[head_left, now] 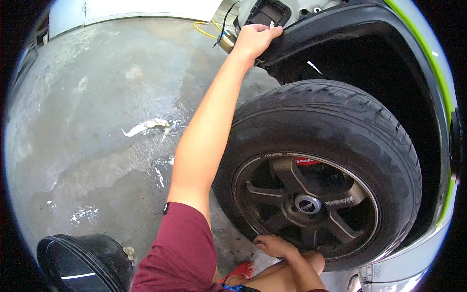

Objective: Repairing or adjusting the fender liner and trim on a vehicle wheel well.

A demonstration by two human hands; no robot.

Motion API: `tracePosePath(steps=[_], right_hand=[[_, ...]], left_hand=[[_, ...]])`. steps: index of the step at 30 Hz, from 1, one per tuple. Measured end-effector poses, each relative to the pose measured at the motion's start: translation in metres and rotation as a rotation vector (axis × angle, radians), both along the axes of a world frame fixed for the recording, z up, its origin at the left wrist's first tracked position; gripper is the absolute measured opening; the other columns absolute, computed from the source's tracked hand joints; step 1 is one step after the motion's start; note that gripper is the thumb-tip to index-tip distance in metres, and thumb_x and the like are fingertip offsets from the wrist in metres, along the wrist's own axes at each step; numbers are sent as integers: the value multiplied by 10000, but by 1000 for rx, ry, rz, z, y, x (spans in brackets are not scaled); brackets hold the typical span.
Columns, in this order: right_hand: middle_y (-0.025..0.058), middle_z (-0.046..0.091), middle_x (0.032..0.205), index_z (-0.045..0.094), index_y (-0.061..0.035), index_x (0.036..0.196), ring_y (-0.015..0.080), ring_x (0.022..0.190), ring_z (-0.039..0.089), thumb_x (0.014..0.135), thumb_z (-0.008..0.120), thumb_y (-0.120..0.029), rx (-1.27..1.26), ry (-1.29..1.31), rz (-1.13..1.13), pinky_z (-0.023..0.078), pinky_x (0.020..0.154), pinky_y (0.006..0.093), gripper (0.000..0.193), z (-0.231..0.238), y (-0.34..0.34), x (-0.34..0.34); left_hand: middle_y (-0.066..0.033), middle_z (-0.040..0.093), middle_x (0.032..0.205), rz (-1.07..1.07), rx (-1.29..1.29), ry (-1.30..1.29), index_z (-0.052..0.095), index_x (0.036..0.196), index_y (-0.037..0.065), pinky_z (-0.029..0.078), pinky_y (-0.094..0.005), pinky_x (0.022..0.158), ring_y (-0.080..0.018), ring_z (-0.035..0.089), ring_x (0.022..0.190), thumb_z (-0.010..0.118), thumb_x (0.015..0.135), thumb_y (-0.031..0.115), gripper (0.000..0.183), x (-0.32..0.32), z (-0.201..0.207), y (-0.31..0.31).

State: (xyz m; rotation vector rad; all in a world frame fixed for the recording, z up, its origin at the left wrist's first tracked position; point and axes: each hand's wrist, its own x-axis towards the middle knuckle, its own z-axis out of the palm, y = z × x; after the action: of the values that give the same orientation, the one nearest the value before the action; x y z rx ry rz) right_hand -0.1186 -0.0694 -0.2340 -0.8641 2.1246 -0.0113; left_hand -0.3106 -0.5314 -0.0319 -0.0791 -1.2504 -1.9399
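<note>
A car wheel fills the right side: a black tyre (340, 121) on a dark multi-spoke rim (306, 204), with a red brake caliper (306, 161) showing behind the spokes. My left arm, in a maroon sleeve, stretches up to the front of the black wheel arch liner (311, 39). There my left hand (253, 39) curls its fingers over the liner's edge. My right hand (275, 246) rests on my bent knee, right at the tyre's lower sidewall. Its fingers bend downward and I see nothing in them.
The white car body with a green stripe (433, 63) wraps over the wheel. The wet concrete floor (97, 87) holds a crumpled scrap (146, 126). A yellow cable (204, 30) lies at the back and a black round tub (82, 263) at lower left. A red sandal (241, 270) is under my knee.
</note>
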Motion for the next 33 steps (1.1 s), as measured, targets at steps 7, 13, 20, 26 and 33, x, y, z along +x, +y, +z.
tracePosePath(steps=[7, 13, 20, 26, 33], right_hand=[[223, 662, 1103, 616, -54, 1164, 426, 1043, 621, 951, 585, -215, -67, -22, 9, 500, 886, 487, 268, -12, 7, -3], [232, 657, 1118, 614, -52, 1187, 423, 1050, 621, 956, 569, -213, -6, -36, 8, 497, 899, 488, 285, -24, 12, -8], [197, 668, 1111, 629, -26, 1137, 388, 1059, 624, 948, 569, -195, -49, -52, 41, 493, 909, 448, 261, -7, -9, -5], [210, 667, 1100, 631, -34, 1146, 402, 1049, 625, 941, 575, -210, -126, -24, 63, 498, 889, 463, 276, 0, -10, 1], [226, 662, 1084, 614, -44, 1170, 407, 1037, 631, 935, 572, -209, -55, -95, 37, 504, 869, 476, 291, -4, -1, 0]], left_hand=[[-55, 686, 854, -53, -70, -68, 727, 953, -16, 468, -304, 707, -141, 611, 765, 812, 798, 259, 327, -2, 7, -16], [-51, 658, 770, 34, -242, -225, 722, 835, 12, 451, -325, 635, -146, 571, 673, 805, 793, 227, 234, 11, 23, -21], [-122, 636, 834, -120, -253, -408, 668, 962, -76, 496, -404, 621, -227, 597, 700, 755, 809, 141, 279, 14, 41, -30], [-183, 649, 902, -109, -337, -386, 626, 1031, -135, 508, -409, 645, -259, 626, 767, 619, 844, 107, 306, 4, 37, -25], [-200, 663, 956, 45, -201, -310, 612, 1082, -140, 511, -406, 754, -267, 645, 839, 599, 870, 148, 358, 1, 13, -16]])
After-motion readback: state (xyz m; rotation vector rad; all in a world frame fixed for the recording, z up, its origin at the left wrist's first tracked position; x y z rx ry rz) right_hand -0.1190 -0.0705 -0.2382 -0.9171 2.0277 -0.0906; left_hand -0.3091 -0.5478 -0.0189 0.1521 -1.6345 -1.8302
